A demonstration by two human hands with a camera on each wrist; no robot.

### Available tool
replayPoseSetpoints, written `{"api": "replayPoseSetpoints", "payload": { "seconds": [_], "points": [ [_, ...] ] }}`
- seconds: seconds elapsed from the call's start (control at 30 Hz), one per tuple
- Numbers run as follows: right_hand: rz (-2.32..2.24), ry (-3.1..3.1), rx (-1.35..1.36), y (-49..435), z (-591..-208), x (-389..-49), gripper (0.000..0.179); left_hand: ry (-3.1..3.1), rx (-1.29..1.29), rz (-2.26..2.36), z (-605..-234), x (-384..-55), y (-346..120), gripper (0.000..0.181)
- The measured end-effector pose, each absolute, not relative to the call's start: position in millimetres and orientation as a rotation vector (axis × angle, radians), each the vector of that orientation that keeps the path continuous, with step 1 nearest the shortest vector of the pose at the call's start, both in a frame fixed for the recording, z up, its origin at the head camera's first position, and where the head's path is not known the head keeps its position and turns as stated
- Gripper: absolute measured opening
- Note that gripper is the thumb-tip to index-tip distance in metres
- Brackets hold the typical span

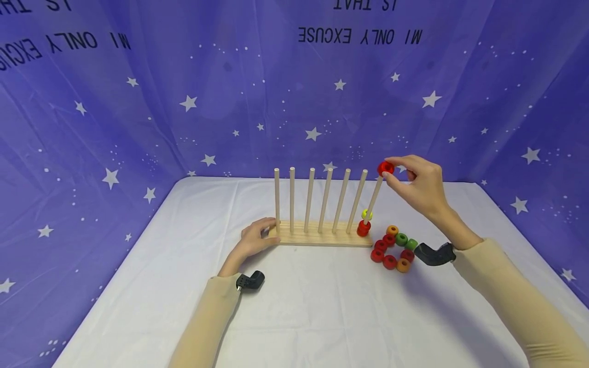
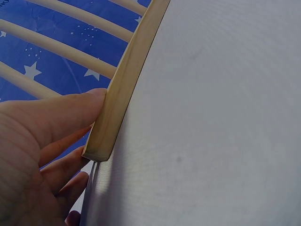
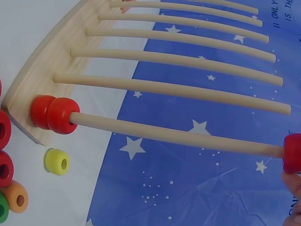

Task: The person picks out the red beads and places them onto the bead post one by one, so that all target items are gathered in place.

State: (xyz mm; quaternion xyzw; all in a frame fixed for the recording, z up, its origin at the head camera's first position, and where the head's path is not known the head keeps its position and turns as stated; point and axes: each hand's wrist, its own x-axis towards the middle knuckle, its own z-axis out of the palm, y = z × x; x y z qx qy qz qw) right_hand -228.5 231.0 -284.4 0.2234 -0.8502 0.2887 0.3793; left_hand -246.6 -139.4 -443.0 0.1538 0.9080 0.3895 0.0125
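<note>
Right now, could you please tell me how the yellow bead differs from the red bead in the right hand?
The yellow bead lies loose on the white cloth; the held red bead is raised at the tip of the end peg. The yellow bead is untouched; the right hand pinches the held red bead. Both are rounded.

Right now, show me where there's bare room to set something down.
Bare: the white cloth between left sleeve and right sleeve, in front of the pegged rack; also between left sleeve and purple curtain. Crowded: beside the rack's right end, with loose beads and a yellow bead.
</note>
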Motion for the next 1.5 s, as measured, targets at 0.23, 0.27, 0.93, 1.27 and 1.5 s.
{"api": "replayPoseSetpoints", "payload": {
  "seconds": [0.23, 0.27, 0.93, 1.27, 1.5],
  "points": [
    [0.755, -2.174, 0.566, 227.6, -285.3, -231.0, 0.024, 2.858, 0.482, 1.184, -442.7, -246.8, -139.5, 0.052],
    [0.762, -2.178, 0.565, 227.1, -285.5, -231.3, 0.024, 2.859, 0.481, 1.183, -442.9, -246.8, -139.4, 0.052],
    [0.739, -2.232, 0.532, 227.8, -295.2, -232.9, 0.023, 2.847, 0.49, 1.207, -446.3, -248.2, -140.0, 0.052],
    [0.739, -2.241, 0.539, 227.2, -300.9, -233.3, 0.024, 2.844, 0.454, 1.194, -442.6, -245.0, -139.2, 0.052],
    [0.717, -2.24, 0.559, 229.4, -305.0, -234.1, 0.023, 2.837, 0.459, 1.193, -443.8, -246.3, -138.6, 0.052]
  ]
}}
